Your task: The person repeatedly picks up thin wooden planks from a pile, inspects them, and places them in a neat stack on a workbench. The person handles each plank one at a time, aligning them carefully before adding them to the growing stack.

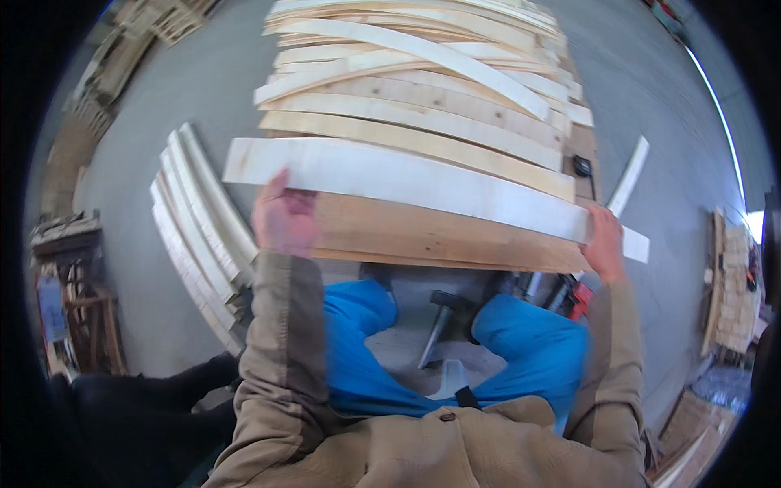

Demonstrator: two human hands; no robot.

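Pale board (423, 177): left hand (285, 218) and right hand (603, 241) grasp it near opposite ends, presumably for balance; stacked boards (423, 129) beyond it.

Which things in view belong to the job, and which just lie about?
In the job: left hand, right hand, long pale wooden board; likely piled pale wooden strips.
Apparently lying about: small black object; long whitish strips on left floor.

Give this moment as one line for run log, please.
left hand: at pale plank, near left end, grip unclear | right hand: holding near right end | nearer: brown board | beyond: layered planks
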